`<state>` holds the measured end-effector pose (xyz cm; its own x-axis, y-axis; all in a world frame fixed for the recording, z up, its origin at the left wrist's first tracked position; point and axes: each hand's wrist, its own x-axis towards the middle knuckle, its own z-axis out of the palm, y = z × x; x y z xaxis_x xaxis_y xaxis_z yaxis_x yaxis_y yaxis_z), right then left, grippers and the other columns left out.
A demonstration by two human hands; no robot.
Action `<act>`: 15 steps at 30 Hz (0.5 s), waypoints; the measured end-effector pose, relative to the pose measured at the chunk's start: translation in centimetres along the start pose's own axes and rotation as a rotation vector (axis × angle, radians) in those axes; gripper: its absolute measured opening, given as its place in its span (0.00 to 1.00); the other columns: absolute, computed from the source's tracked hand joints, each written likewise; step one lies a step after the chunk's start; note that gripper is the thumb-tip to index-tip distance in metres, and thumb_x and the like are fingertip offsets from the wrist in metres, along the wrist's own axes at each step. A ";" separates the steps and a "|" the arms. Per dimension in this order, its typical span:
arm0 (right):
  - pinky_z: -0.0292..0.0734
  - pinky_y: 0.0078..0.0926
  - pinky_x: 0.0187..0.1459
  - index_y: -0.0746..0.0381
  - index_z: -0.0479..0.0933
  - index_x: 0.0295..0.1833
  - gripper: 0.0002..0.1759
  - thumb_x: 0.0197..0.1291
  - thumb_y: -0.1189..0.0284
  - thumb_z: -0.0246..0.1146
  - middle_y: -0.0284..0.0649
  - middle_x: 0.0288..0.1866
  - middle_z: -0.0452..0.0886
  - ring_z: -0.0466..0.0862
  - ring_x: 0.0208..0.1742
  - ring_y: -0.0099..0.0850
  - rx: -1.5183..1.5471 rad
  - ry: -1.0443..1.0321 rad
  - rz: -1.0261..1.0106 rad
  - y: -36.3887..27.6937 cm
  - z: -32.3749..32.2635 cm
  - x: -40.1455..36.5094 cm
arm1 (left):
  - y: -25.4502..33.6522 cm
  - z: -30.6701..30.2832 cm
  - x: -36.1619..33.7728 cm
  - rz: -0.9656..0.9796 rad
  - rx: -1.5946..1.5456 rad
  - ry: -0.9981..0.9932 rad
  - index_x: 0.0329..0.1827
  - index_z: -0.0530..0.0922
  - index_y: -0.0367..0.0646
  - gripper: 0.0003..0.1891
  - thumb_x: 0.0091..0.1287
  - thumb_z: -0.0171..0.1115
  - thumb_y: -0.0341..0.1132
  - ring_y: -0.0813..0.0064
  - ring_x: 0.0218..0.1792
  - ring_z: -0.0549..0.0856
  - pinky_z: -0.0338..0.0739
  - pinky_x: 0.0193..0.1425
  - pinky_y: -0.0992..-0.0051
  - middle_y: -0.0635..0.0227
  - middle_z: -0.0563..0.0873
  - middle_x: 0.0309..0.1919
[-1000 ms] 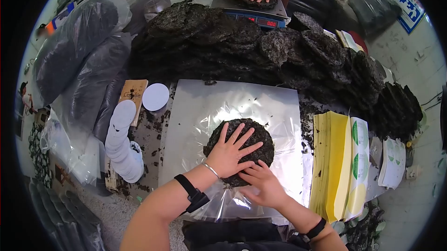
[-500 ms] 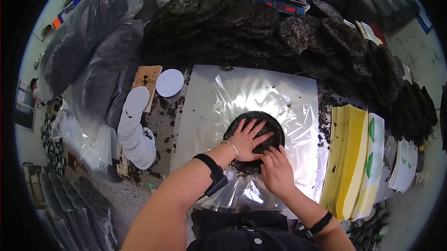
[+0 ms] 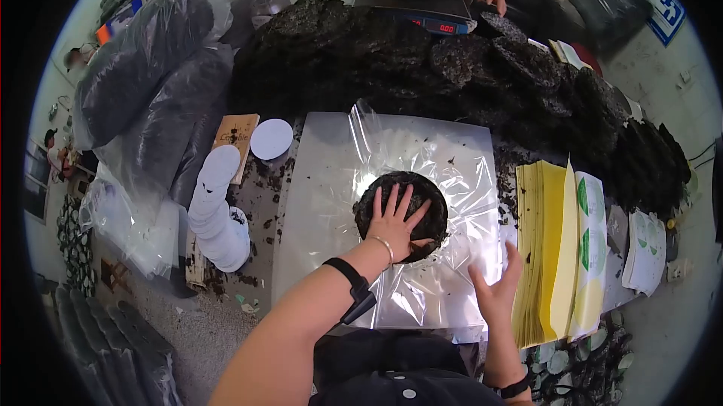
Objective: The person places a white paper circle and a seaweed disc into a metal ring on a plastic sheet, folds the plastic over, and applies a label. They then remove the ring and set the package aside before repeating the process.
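Rough matt dark disc (image 3: 422, 199) on glossy, crinkled clear plastic film (image 3: 444, 161)

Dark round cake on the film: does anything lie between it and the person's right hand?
Nothing visible does. The left hand lies flat on the dark round cake. The right hand is open, at the cake's lower right over the clear film. Only bare, crinkled film lies between that hand and the cake.

arms: both are seen bare | left arm: a wide black strap (image 3: 348, 284) is worn | by the left hand (image 3: 398, 219): a thin silver bracelet (image 3: 384, 246) is worn | by the right hand (image 3: 493, 291): a black band (image 3: 514, 387) is worn | body: a black top (image 3: 369, 372) with one small round button (image 3: 409, 393) is worn
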<state>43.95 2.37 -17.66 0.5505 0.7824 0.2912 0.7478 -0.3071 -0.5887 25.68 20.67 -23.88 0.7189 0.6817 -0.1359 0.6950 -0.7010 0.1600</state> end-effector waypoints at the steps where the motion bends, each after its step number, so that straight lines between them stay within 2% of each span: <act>1: 0.77 0.37 0.55 0.72 0.70 0.67 0.34 0.61 0.66 0.74 0.48 0.49 0.82 0.83 0.50 0.41 0.006 -0.238 0.222 1.2 -0.4 -1.9 | 0.1 -0.1 0.2 -0.015 -0.002 -0.087 0.89 0.46 0.66 0.47 0.71 0.47 0.74 0.40 0.86 0.39 0.25 0.81 0.32 0.48 0.43 0.87; 2: 0.81 0.34 0.44 0.73 0.74 0.63 0.31 0.64 0.63 0.74 0.43 0.38 0.84 0.86 0.38 0.37 0.016 -0.463 0.438 2.2 -0.6 -3.1 | 0.0 -0.6 0.8 -0.026 0.001 -0.161 0.90 0.43 0.67 0.48 0.71 0.47 0.74 0.40 0.86 0.35 0.23 0.81 0.32 0.49 0.39 0.88; 3: 0.78 0.31 0.35 0.72 0.77 0.54 0.25 0.66 0.61 0.73 0.38 0.30 0.81 0.83 0.30 0.32 0.209 -0.663 0.524 3.5 0.3 -3.9 | 0.0 -1.0 1.1 -0.034 -0.006 -0.249 0.90 0.40 0.69 0.48 0.72 0.45 0.75 0.40 0.86 0.30 0.19 0.80 0.32 0.50 0.34 0.88; 4: 0.74 0.27 0.26 0.71 0.81 0.44 0.22 0.68 0.58 0.71 0.33 0.21 0.78 0.80 0.21 0.27 0.409 -0.861 0.608 4.5 0.9 -4.6 | 0.0 -1.1 1.2 -0.036 -0.016 -0.265 0.90 0.39 0.70 0.48 0.71 0.45 0.75 0.40 0.86 0.30 0.19 0.79 0.32 0.50 0.34 0.88; 5: 0.69 0.23 0.24 0.64 0.79 0.26 0.24 0.74 0.60 0.66 0.32 0.18 0.76 0.77 0.20 0.20 0.620 -0.886 0.678 1.9 -1.6 -2.7 | 0.1 -1.0 1.0 -0.038 0.015 -0.271 0.90 0.40 0.70 0.48 0.71 0.46 0.75 0.42 0.86 0.31 0.19 0.80 0.33 0.52 0.34 0.88; 6: 0.68 0.22 0.22 0.59 0.74 0.21 0.28 0.78 0.59 0.59 0.34 0.16 0.76 0.76 0.17 0.23 1.113 -0.782 0.716 -1.3 -5.2 -0.3 | 0.1 -1.1 1.3 -0.054 0.044 -0.266 0.90 0.41 0.70 0.48 0.71 0.47 0.75 0.44 0.86 0.31 0.19 0.81 0.34 0.53 0.35 0.88; 7: 0.68 0.22 0.22 0.59 0.74 0.21 0.28 0.78 0.59 0.59 0.34 0.16 0.76 0.76 0.17 0.23 1.111 -0.792 0.703 -1.2 -5.4 -0.4 | 0.0 -0.8 1.3 -0.050 0.028 -0.272 0.90 0.41 0.70 0.48 0.71 0.47 0.74 0.44 0.86 0.31 0.18 0.80 0.34 0.53 0.35 0.88; 9: 0.77 0.31 0.33 0.62 0.79 0.26 0.27 0.80 0.60 0.53 0.44 0.25 0.83 0.83 0.26 0.38 1.567 -0.886 0.512 -1.0 -6.1 -3.1 | -0.1 -1.2 1.0 -0.039 -0.044 -0.274 0.89 0.41 0.69 0.50 0.70 0.50 0.74 0.43 0.86 0.30 0.18 0.81 0.34 0.53 0.36 0.88; 10: 0.79 0.36 0.44 0.64 0.83 0.36 0.20 0.76 0.62 0.55 0.47 0.33 0.86 0.86 0.36 0.45 1.191 -0.864 0.311 -0.3 -4.6 -3.8 | -0.2 -1.8 1.2 -0.046 -0.098 -0.268 0.89 0.43 0.69 0.50 0.69 0.51 0.74 0.43 0.86 0.30 0.17 0.81 0.35 0.53 0.37 0.88; 11: 0.81 0.40 0.54 0.65 0.86 0.45 0.17 0.73 0.63 0.57 0.49 0.41 0.89 0.89 0.45 0.52 0.804 -0.822 0.140 0.4 -3.0 -4.6 | -0.6 -2.6 0.7 -0.031 -0.229 -0.142 0.85 0.61 0.62 0.46 0.67 0.58 0.72 0.48 0.87 0.43 0.21 0.83 0.38 0.52 0.49 0.87; 12: 0.73 0.48 0.68 0.60 0.83 0.61 0.19 0.67 0.66 0.62 0.47 0.62 0.84 0.81 0.66 0.53 0.287 -0.657 -0.340 0.1 -1.3 -6.4 | -0.8 -5.5 -0.5 -0.012 -0.370 -0.095 0.72 0.79 0.53 0.35 0.68 0.64 0.65 0.57 0.77 0.72 0.43 0.86 0.44 0.51 0.72 0.77; 13: 0.60 0.56 0.76 0.54 0.77 0.70 0.28 0.64 0.66 0.67 0.45 0.76 0.74 0.70 0.78 0.51 -0.202 -0.686 -0.765 -0.4 0.0 -6.8 | 0.0 -7.4 -3.0 -0.065 -0.948 0.101 0.60 0.85 0.46 0.23 0.71 0.67 0.52 0.63 0.56 0.89 0.71 0.73 0.57 0.54 0.87 0.60; 14: 0.60 0.56 0.76 0.54 0.77 0.70 0.28 0.64 0.66 0.67 0.45 0.76 0.74 0.70 0.78 0.51 -0.195 -0.681 -0.773 -0.3 1.9 -7.1 | 2.0 -12.0 -6.9 -0.058 -1.222 0.297 0.59 0.84 0.37 0.16 0.73 0.66 0.37 0.65 0.44 0.90 0.83 0.50 0.71 0.55 0.90 0.52; 15: 0.57 0.59 0.78 0.52 0.76 0.72 0.31 0.62 0.64 0.68 0.43 0.79 0.70 0.67 0.80 0.50 -0.135 -0.564 -0.776 0.2 4.1 -7.5 | 2.9 -13.6 -10.8 0.041 -1.279 0.335 0.56 0.85 0.36 0.14 0.73 0.65 0.34 0.67 0.45 0.90 0.82 0.53 0.69 0.58 0.90 0.51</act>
<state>38.41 -1.37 -23.00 -0.3474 0.9276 0.1370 0.8836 0.3728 -0.2833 19.75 14.14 -8.60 0.5725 0.8127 0.1084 0.0365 -0.1573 0.9869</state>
